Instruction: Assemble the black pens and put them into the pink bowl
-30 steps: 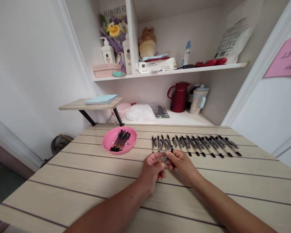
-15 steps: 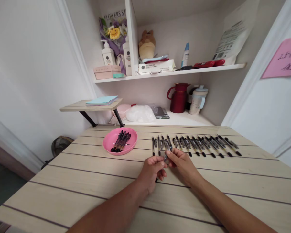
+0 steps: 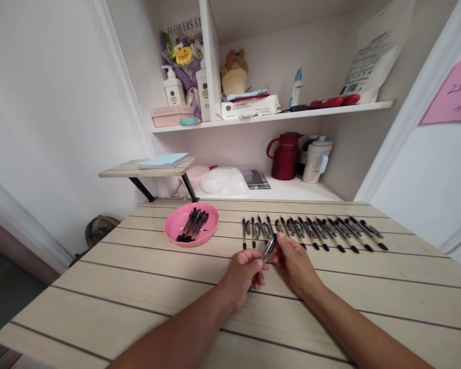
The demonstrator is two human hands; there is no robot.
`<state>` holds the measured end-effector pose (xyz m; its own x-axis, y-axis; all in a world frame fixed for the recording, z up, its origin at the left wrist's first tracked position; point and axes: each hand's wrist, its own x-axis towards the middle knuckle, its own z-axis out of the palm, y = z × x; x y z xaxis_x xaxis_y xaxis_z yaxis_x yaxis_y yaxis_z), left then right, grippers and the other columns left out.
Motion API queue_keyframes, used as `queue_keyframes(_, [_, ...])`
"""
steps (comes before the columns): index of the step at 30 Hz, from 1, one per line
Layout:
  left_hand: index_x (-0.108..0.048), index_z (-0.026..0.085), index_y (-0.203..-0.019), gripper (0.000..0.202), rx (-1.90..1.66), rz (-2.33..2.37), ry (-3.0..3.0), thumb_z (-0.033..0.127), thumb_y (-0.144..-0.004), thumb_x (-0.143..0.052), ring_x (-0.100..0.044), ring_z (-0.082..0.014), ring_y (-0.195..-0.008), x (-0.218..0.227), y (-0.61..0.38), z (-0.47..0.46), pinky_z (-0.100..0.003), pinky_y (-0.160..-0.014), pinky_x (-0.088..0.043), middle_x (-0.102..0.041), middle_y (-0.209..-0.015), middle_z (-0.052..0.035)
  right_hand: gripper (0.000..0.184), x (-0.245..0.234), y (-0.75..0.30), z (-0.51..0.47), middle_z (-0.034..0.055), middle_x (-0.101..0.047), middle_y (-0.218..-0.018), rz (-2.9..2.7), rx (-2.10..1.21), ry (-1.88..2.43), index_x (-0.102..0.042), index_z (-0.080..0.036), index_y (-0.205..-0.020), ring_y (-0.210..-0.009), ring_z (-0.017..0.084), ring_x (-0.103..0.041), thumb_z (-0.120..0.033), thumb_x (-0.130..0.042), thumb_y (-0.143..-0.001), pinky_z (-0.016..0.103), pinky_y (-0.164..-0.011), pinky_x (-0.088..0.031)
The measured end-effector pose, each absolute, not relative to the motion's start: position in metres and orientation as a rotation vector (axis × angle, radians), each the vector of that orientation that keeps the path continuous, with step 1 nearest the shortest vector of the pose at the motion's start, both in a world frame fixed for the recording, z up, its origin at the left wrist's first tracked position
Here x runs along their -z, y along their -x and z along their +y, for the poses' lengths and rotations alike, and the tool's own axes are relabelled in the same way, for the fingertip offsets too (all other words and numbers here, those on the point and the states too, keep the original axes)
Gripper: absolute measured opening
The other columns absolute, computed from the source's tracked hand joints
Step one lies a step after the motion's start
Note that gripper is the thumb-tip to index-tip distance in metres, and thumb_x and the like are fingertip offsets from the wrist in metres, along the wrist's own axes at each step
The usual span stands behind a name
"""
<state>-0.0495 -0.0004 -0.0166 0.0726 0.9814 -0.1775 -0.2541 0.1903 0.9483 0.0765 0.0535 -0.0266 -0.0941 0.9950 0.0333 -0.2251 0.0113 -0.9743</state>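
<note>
In front of the row, my left hand (image 3: 243, 270) is closed around a clear-barrelled pen (image 3: 268, 248) with a dark upper end, tilted up to the right. My right hand (image 3: 295, 260) pinches at that dark upper end with thumb and forefinger; its other fingers are curled. Beyond both hands lies a row of black pens (image 3: 328, 233) and separate caps, spread across the table. A pink dish (image 3: 169, 225) to the left holds several capped black pens (image 3: 194, 225). The lower part of the held pen is hidden by my left fingers.
A small raised shelf (image 3: 119, 170) with blue paper (image 3: 163, 160) stands at the back left. Behind the table (image 3: 138, 287), a red jug (image 3: 286, 156), a pale cup (image 3: 316, 161) and a white plastic bag (image 3: 225, 181) sit in the cabinet.
My right hand has shifted slightly right, to the pen's upper end, and more of the pen shows above my left hand. The camera view has moved a little.
</note>
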Motion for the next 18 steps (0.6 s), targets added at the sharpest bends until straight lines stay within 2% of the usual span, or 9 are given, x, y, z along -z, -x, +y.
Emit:
queue_keyframes(2, [-0.053, 0.014, -0.084, 0.025, -1.173, 1.087, -0.881, 0.026, -0.062, -0.056, -0.046, -0.0044, -0.042, 0.016, 0.049, -0.001, -0.017, -0.039, -0.026, -0.056, -0.068, 0.0005, 0.038, 0.029, -0.079, 0.057, -0.0035, -0.047, -0.051, -1.066, -1.366, 0.952, -0.050, -0.018, -0.069, -0.041, 0.008, -0.039, -0.056, -0.048, -0.073, 0.022, -0.040, -0.028])
queue_keyframes(4, [-0.054, 0.014, -0.085, 0.026, -1.203, 1.103, -0.853, 0.024, -0.061, -0.056, -0.048, -0.0058, -0.044, 0.014, 0.050, -0.001, -0.018, -0.041, -0.030, -0.057, -0.068, 0.0004, 0.036, 0.032, -0.080, 0.061, -0.0043, -0.046, -0.051, -1.097, -1.379, 0.969, -0.050, -0.018, -0.069, -0.040, 0.007, -0.038, -0.054, -0.051, -0.071, 0.021, -0.040, -0.027])
queue_keyframes(7, [-0.058, 0.013, -0.085, 0.028, -1.268, 1.116, -0.848, 0.021, -0.059, -0.057, -0.052, -0.0084, -0.051, 0.011, 0.053, 0.001, -0.020, -0.049, -0.036, -0.058, -0.067, -0.0014, 0.033, 0.036, -0.079, 0.062, -0.0047, -0.046, -0.049, -1.291, -1.341, 1.006, -0.050, -0.018, -0.066, -0.040, 0.007, -0.038, -0.050, -0.054, -0.070, 0.021, -0.042, -0.029])
queue_keyframes(10, [-0.062, 0.011, -0.087, 0.028, -1.384, 1.198, -0.931, 0.021, -0.060, -0.059, -0.051, -0.0080, -0.053, 0.004, 0.061, 0.008, -0.019, -0.052, -0.036, -0.059, -0.064, -0.0017, 0.031, 0.040, -0.077, 0.060, -0.0059, -0.043, -0.045, -1.553, -1.216, 1.071, -0.048, -0.019, -0.063, -0.040, 0.008, -0.038, -0.048, -0.047, -0.074, 0.022, -0.044, -0.030])
queue_keyframes(14, [-0.062, 0.012, -0.096, 0.031, -1.448, 1.621, -1.254, 0.022, -0.068, -0.056, -0.054, -0.0091, -0.058, -0.017, 0.093, 0.025, -0.019, -0.054, -0.039, -0.064, -0.075, -0.0048, 0.029, 0.039, -0.075, 0.054, -0.0035, -0.048, -0.051, -1.890, -0.923, 1.132, -0.046, -0.020, -0.060, -0.051, 0.012, -0.044, -0.043, -0.041, -0.078, 0.024, -0.051, -0.032])
queue_keyframes(18, [-0.062, 0.017, -0.099, 0.030, -1.256, 2.058, -1.453, 0.019, -0.072, -0.051, -0.057, -0.0109, -0.061, -0.046, 0.151, 0.040, -0.020, -0.056, -0.040, -0.066, -0.077, -0.0032, 0.027, 0.035, -0.073, 0.050, -0.0011, -0.055, -0.060, -2.112, -0.764, 1.129, -0.048, -0.021, -0.062, -0.059, 0.014, -0.049, -0.040, -0.038, -0.079, 0.025, -0.058, -0.035])
